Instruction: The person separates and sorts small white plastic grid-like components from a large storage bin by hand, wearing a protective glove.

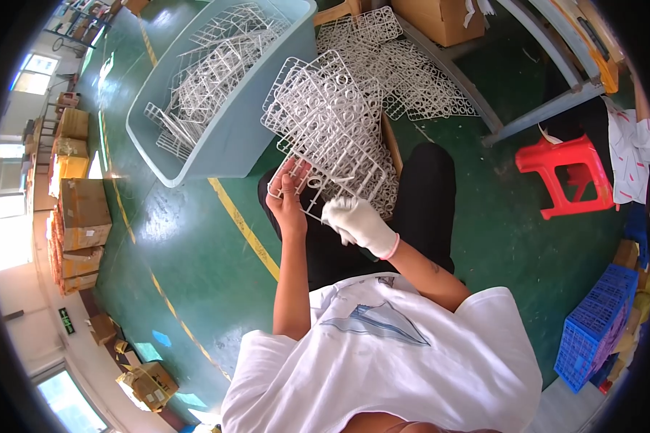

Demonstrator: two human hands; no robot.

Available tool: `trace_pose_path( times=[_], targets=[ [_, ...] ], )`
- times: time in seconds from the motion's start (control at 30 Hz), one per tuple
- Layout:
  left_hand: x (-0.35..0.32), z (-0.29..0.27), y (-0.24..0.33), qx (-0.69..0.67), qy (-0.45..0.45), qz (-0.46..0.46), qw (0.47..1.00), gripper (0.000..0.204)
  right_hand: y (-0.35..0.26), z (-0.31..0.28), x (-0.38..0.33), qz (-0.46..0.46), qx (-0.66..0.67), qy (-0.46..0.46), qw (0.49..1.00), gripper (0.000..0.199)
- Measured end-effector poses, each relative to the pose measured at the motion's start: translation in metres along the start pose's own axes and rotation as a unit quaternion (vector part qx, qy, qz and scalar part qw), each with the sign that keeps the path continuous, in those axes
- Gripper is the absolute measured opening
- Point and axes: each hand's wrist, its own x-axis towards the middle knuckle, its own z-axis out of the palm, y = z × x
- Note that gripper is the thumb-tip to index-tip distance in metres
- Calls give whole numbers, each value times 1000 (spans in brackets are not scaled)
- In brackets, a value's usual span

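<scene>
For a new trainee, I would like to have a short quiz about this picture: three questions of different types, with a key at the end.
1. Fill the gap: The white glove is worn on the ____ hand.
2. True or false: In the picture, the red plastic stool is to the left of the pale blue tub.
3. Short answer: What does the bare left hand grip?

Key:
1. Right; it is the right hand.
2. False; the stool is to the right of the tub.
3. The edge of a white plastic lattice frame.
</scene>
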Motion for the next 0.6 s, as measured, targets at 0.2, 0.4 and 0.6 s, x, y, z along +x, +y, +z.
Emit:
trace_pose_path(
  times=[0.2, 0.4, 0.6],
  targets=[
    [-13, 23, 12, -31, 37, -67, 997, 37, 21, -12, 30, -436, -471, 236, 729, 17],
    [-27, 36, 12, 35, 27, -36, 998, 35, 23, -7, 31, -230, -637, 220, 702, 28],
    [-22, 35, 9, 72, 12, -17, 997, 34, 34, -8, 43, -235, -325, 276, 873, 11]
  ],
)
